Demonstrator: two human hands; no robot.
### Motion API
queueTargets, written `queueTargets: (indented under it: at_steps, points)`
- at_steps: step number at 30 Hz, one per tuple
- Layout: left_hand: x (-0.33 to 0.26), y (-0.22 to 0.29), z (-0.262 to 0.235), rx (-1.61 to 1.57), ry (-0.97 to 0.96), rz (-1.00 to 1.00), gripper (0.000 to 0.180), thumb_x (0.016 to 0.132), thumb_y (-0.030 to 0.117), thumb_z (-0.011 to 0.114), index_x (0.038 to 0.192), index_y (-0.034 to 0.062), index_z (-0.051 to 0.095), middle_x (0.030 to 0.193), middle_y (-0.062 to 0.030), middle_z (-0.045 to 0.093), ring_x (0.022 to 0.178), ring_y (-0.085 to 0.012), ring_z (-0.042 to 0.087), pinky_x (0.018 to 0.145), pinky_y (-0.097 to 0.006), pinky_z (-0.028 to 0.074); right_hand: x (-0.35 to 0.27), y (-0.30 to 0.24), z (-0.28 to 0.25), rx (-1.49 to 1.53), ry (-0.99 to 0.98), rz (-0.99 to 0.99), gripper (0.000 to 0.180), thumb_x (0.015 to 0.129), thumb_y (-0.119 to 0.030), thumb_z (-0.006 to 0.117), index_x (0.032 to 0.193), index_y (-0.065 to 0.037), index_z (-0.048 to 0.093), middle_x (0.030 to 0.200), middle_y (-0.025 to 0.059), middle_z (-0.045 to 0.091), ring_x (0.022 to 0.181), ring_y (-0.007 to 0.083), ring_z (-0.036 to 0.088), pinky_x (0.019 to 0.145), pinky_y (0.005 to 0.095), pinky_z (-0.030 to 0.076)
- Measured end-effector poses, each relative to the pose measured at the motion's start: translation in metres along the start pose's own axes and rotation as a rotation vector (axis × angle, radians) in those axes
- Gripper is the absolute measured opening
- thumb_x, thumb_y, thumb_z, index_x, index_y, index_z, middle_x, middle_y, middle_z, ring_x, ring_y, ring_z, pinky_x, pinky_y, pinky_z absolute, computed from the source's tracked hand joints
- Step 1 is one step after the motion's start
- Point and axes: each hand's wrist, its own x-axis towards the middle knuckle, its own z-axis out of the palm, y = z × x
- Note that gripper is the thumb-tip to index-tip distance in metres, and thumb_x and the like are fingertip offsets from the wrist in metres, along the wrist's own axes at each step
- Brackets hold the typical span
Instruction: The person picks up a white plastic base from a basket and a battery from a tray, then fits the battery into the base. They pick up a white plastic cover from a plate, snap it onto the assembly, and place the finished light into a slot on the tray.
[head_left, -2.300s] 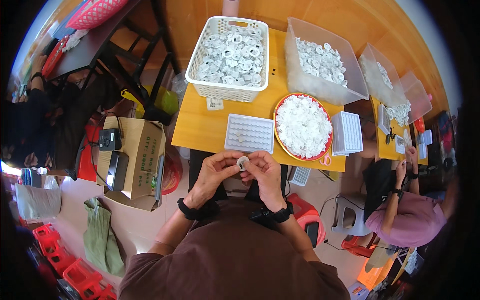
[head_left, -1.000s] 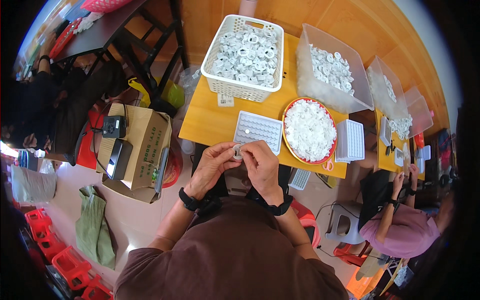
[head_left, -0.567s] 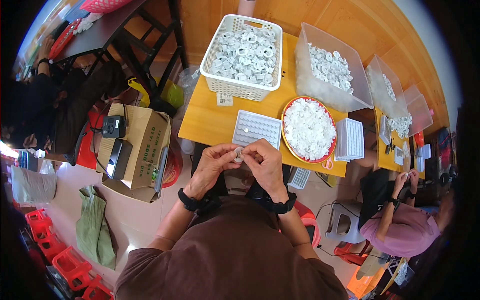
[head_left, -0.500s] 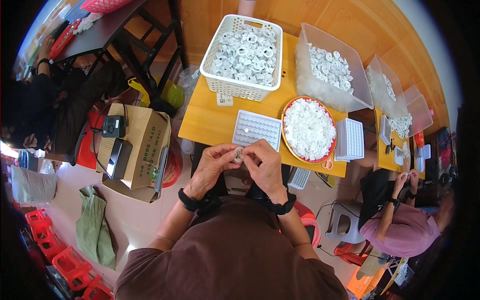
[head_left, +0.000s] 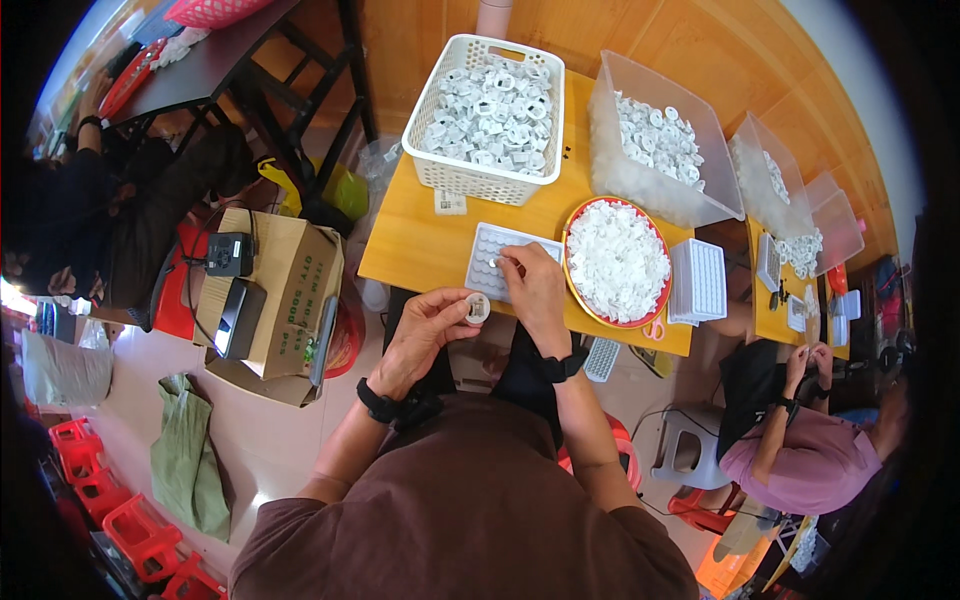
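Note:
Between the thumb and fingers of my left hand (head_left: 428, 322) is a small round white plastic part (head_left: 478, 308), held up with its hollow face showing. My right hand (head_left: 533, 285) reaches over a shallow white tray (head_left: 484, 236) with rows of round recesses. Its thumb and forefinger are pinched at a tiny white piece (head_left: 494, 262) in that tray; the fingertips partly hide it. Right of the tray is a round red and yellow basin (head_left: 566, 262) heaped with small white plastic pieces.
Behind the tray stand a white perforated basket (head_left: 480, 180) and a clear bin (head_left: 715, 200), both filled with white parts. Stacked trays (head_left: 700, 280) and pink scissors (head_left: 655, 330) lie at the right. A cardboard box (head_left: 290, 290) stands left; a co-worker (head_left: 790, 445) sits right.
My right hand has left the round part and moved forward over the tray to the tiny piece. My left hand still holds the round part, now turned to show its hollow face.

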Motion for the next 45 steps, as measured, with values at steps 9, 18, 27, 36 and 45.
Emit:
queueTargets:
  at_steps: [9,18,27,36,45]
  points:
    - [-0.001,0.001,-0.003,-0.019,0.014,-0.007,0.021,0.087,0.009,0.057,0.105,0.0001,0.059,0.096,-0.0078,0.062,0.081,-0.0146,0.062,0.072,-0.026,0.055,0.003,-0.002,0.012,-0.145,-0.053,-0.085,0.008,0.072,-0.003,0.063,0.080,-0.003,0.061,0.078,0.0118,0.056,0.072,0.0311,0.057,0.062,0.0372,0.045]
    - [0.001,0.001,-0.001,-0.018,0.001,-0.014,0.021,0.087,0.010,0.056,0.105,0.0001,0.059,0.096,-0.0077,0.062,0.082,-0.0142,0.062,0.072,-0.025,0.055,-0.019,-0.047,-0.025,0.298,-0.057,-0.036,0.012,0.074,0.004,0.060,0.085,0.000,0.059,0.078,0.0124,0.055,0.063,0.0242,0.056,0.056,0.0288,0.045]
    - [0.004,-0.001,0.003,-0.011,-0.018,-0.012,0.021,0.087,0.011,0.056,0.105,0.0008,0.059,0.096,-0.0068,0.062,0.083,-0.0123,0.062,0.072,-0.025,0.055,-0.039,-0.045,-0.020,0.171,0.021,-0.235,0.015,0.070,0.006,0.063,0.083,-0.001,0.059,0.077,0.0110,0.056,0.068,0.0268,0.057,0.057,0.0311,0.046]
    - [0.001,0.001,0.006,0.026,-0.019,-0.009,0.021,0.087,0.011,0.057,0.105,0.0010,0.060,0.095,-0.0066,0.062,0.082,-0.0122,0.062,0.072,-0.024,0.055,-0.037,-0.045,-0.027,0.327,-0.073,-0.080,0.014,0.071,0.006,0.065,0.083,0.000,0.060,0.076,0.0093,0.058,0.064,0.0176,0.060,0.056,0.0252,0.048]
    - [0.003,0.002,0.008,0.075,0.006,0.003,0.019,0.086,0.010,0.059,0.102,0.0008,0.061,0.087,-0.0053,0.064,0.076,-0.0103,0.061,0.068,-0.022,0.054,-0.038,-0.043,-0.026,0.294,-0.106,-0.108,0.013,0.072,0.005,0.065,0.083,0.001,0.060,0.075,0.0103,0.056,0.064,0.0221,0.057,0.056,0.0278,0.045]
